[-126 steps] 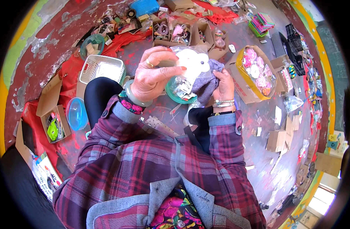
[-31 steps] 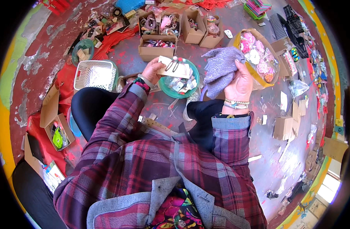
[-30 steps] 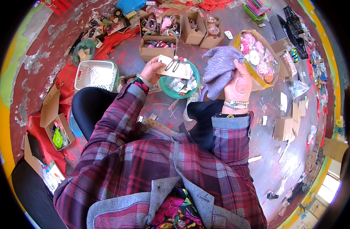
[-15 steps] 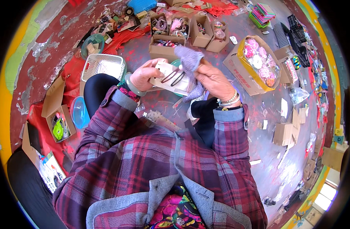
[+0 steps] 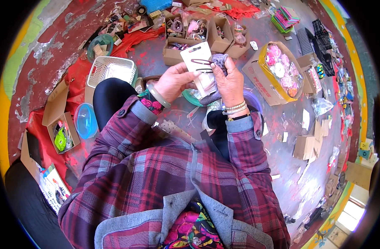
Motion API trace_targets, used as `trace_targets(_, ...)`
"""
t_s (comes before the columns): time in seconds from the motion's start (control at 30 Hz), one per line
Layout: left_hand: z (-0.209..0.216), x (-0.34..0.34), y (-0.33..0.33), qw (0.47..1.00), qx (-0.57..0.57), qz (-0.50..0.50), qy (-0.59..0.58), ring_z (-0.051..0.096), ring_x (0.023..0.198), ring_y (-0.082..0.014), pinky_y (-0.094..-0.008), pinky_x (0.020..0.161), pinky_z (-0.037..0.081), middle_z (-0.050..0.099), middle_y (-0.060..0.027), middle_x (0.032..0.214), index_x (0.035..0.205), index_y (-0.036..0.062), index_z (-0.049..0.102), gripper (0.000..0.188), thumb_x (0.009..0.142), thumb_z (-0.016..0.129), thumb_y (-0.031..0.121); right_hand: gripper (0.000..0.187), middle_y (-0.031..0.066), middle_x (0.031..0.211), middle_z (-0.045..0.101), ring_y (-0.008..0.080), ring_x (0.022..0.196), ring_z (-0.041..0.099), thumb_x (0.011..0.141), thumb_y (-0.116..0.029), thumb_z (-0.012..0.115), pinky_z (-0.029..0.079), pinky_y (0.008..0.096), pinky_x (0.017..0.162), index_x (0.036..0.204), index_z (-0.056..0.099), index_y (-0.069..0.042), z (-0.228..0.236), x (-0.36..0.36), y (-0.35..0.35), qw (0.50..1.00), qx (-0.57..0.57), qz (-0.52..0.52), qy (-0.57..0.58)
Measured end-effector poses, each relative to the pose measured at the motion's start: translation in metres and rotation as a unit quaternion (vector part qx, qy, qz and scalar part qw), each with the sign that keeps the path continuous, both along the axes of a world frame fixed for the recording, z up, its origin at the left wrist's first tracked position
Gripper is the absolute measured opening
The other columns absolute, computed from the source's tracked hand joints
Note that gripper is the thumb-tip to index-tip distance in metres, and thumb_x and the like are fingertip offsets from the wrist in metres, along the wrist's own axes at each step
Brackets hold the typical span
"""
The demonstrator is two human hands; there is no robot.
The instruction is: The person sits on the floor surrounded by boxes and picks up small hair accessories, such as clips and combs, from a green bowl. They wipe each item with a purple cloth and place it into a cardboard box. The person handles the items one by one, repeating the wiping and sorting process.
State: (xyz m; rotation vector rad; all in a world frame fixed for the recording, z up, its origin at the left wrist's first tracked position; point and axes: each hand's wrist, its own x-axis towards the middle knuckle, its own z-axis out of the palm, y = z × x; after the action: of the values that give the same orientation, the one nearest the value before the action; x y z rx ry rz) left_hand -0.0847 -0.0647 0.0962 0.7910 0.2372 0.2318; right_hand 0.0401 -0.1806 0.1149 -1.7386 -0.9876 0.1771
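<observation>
A white hang card [image 5: 197, 52] with a slot in its top stands tilted in front of me, carrying dark snap hair clips [image 5: 201, 62]. My left hand [image 5: 170, 85] is closed on the card's left side, thumb across its front. My right hand [image 5: 230, 85] is closed round a fuzzy purple knitted piece [image 5: 219, 59], which hangs behind and beside the card. The right thumb touches the card's right edge near the ends of the clips. The knitted piece's full shape is hidden by the fingers and the card.
Open cardboard boxes [image 5: 176, 53] of hair accessories stand ahead. A box of pink flower pieces [image 5: 284, 70] is to the right. Beside my left knee are a white basket [image 5: 99, 71] and a blue bowl [image 5: 86, 121]. A purple tub [image 5: 252, 101] sits behind my right wrist.
The card has turned more upright, and my left hand has moved right with it. My right hand has brought the knitted piece lower, behind the card, with its thumb now at the clips.
</observation>
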Motion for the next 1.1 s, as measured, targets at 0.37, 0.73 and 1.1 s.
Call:
trace_targets(0.37,0.004,-0.003,0.017,0.997,-0.033,0.008,0.065,0.058,0.088,-0.0191,-0.0321,0.08,0.046,0.059,-0.0099,0.098,0.106,-0.001,0.052,0.026,0.081,0.052,0.006,0.028,-0.0014,0.08,0.057,0.0062,0.073,0.05,0.088,-0.027,0.048,0.042,0.0205,0.066,0.096,0.056,-0.002,-0.007,0.013,0.0,0.896,0.08,0.047,0.434)
trace_targets(0.73,-0.002,-0.008,0.034,0.997,-0.049,0.05,0.037,0.057,0.092,-0.0211,-0.0342,0.082,0.046,0.058,-0.0111,0.103,0.11,-0.0007,0.049,0.027,0.084,0.048,0.007,0.028,0.0008,0.09,0.056,0.008,0.081,0.051,0.087,-0.022,0.051,0.042,0.0226,0.074,0.105,0.052,-0.001,0.003,0.009,-0.002,0.861,0.028,0.172,0.479)
trace_targets(1.1,0.0,-0.009,0.018,0.996,-0.025,0.039,0.082,0.057,0.075,-0.0106,-0.021,0.058,0.044,0.059,-0.0043,0.094,0.105,0.0026,0.052,0.024,0.082,0.052,0.006,0.022,-0.0019,0.085,0.058,0.0038,0.074,0.05,0.081,-0.012,0.059,0.043,0.0197,0.067,0.099,0.057,0.0,0.004,0.0,0.006,0.914,0.042,0.129,0.382)
